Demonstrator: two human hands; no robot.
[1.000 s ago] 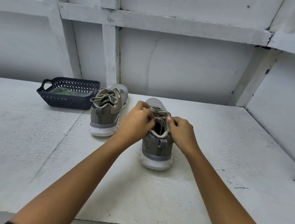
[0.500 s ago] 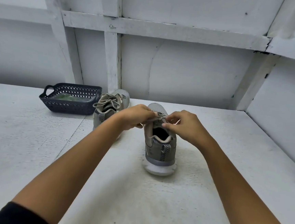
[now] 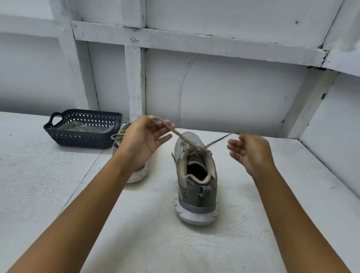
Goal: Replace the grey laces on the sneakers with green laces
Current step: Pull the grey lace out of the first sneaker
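Pinching grey lace ends [image 3: 179, 134], left hand [image 3: 142, 140] and right hand [image 3: 251, 154] stood apart. The sneaker [image 3: 198, 194] between them probably needed untying.

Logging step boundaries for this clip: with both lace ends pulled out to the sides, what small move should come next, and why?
Probably pull the crossing apart and start drawing the grey lace out of the top eyelets. The left hand and right hand each pinch one end and the bow looks undone, yet the lace is threaded through the near sneaker.
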